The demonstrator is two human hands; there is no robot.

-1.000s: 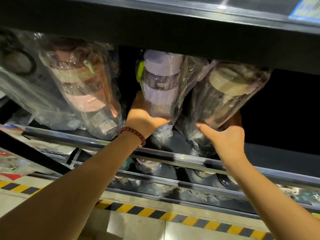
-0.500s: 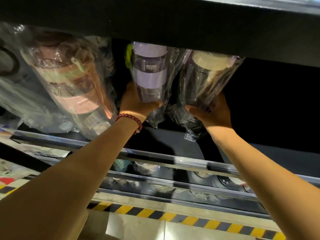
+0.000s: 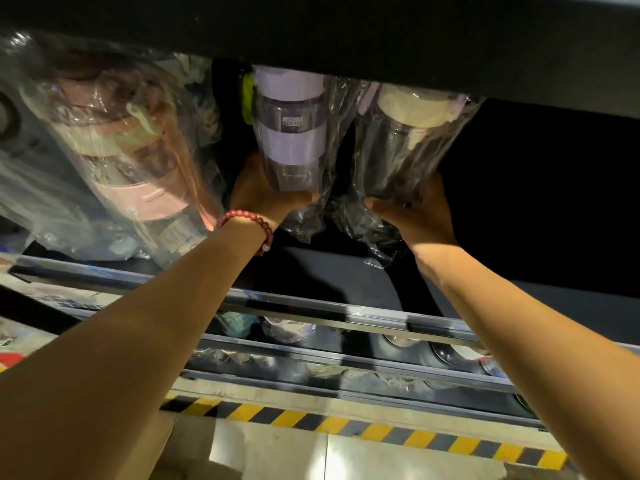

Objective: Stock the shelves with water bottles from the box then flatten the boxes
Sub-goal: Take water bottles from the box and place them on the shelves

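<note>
Both arms reach into a dark shelf bay. My left hand [image 3: 263,199], with a red bead bracelet at the wrist, grips the base of a purple water bottle [image 3: 292,133] wrapped in clear plastic. My right hand [image 3: 422,216] grips the base of a second wrapped bottle with a cream lid [image 3: 412,136], just to the right. The two bottles stand side by side, their lids partly hidden behind the shelf above. A pink bottle in plastic [image 3: 138,157] stands further left on the same shelf.
The black upper shelf [image 3: 381,39] hangs low over the bottle tops. The shelf's metal front rail [image 3: 346,310] runs below my forearms, with wrapped goods on lower shelves. Dark open shelf space lies to the right. Yellow-black floor tape [image 3: 346,424] marks the floor; a cardboard edge [image 3: 166,441] shows at bottom left.
Both hands have pushed their bottles up and deeper into the shelf, so the lids now sit under the upper shelf. The bottles have come more upright.
</note>
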